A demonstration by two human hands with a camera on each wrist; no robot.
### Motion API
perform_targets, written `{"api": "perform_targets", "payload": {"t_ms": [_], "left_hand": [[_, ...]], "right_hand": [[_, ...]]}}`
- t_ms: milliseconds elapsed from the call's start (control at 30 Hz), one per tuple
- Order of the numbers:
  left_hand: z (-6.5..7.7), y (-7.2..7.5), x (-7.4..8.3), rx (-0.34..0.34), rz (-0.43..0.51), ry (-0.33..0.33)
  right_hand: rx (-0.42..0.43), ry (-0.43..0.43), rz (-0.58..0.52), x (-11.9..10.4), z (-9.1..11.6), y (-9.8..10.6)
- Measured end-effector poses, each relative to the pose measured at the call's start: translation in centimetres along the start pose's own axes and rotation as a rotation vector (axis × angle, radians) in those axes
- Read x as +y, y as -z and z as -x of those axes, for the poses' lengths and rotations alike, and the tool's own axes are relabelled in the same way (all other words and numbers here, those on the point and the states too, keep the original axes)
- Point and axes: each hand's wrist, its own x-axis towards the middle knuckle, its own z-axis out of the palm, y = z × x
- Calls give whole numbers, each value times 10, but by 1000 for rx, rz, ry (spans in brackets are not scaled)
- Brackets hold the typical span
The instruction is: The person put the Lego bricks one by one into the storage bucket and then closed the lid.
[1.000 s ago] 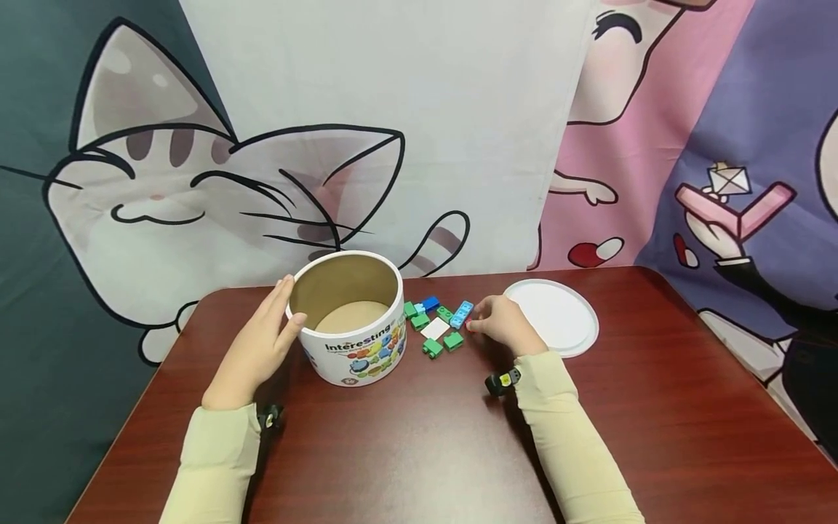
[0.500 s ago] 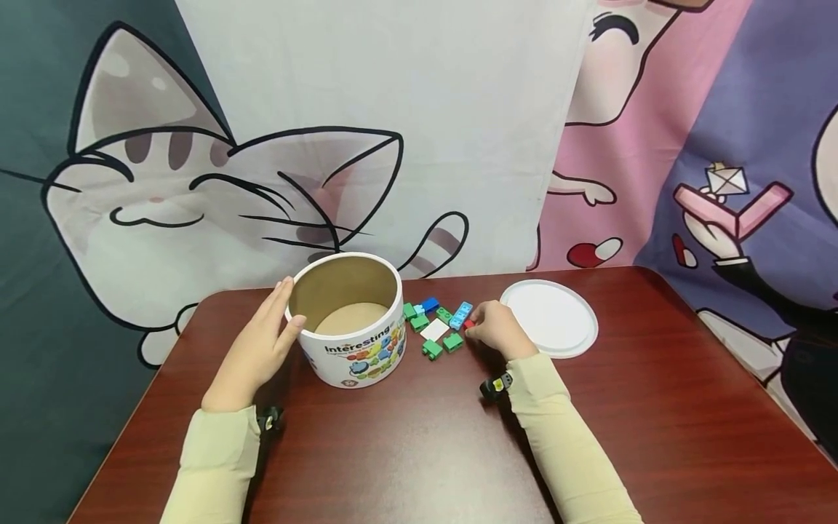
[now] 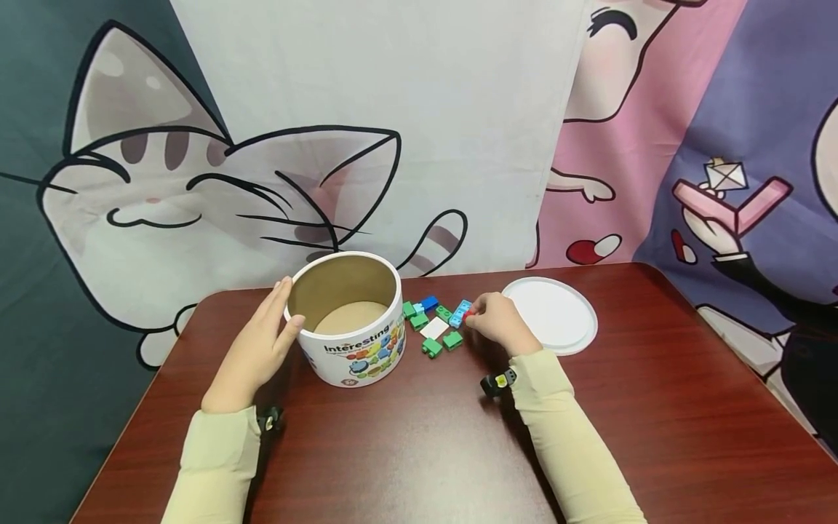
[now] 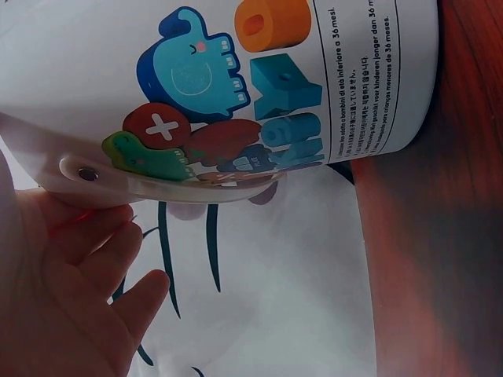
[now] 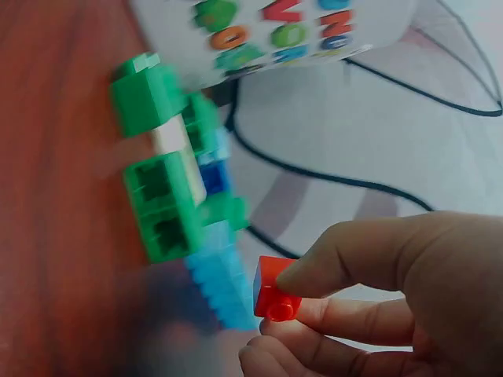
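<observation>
Red brick (image 5: pixel 268 287) raised since the earlier frame.
I find right hand (image 3: pixel 500 322) pinching it between thumb and fingers; straight-fingered left hand (image 3: pixel 252 355) touches tub (image 3: pixel 335 364).

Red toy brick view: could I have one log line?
right hand: pinches red toy brick | left hand: at bucket rim | white lid: on table

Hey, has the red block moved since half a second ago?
Yes, slightly. The red block, pinched by the right hand, has shifted up the head picture against the light blue block.
</observation>
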Motion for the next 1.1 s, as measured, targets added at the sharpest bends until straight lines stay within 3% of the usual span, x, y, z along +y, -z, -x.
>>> {"api": "perform_targets", "payload": {"t_ms": [300, 633, 833, 1100], "left_hand": [[0, 0, 0, 11, 3, 1], [-1, -3, -1, 6, 1, 4], [0, -3, -1, 11, 3, 0], [0, -4, -3, 20, -2, 0]], "right_hand": [[160, 77, -167, -31, 11, 13], [287, 271, -420, -68, 30, 17], [265, 345, -568, -86, 34, 12], [206, 463, -555, -112, 26, 0]]}}
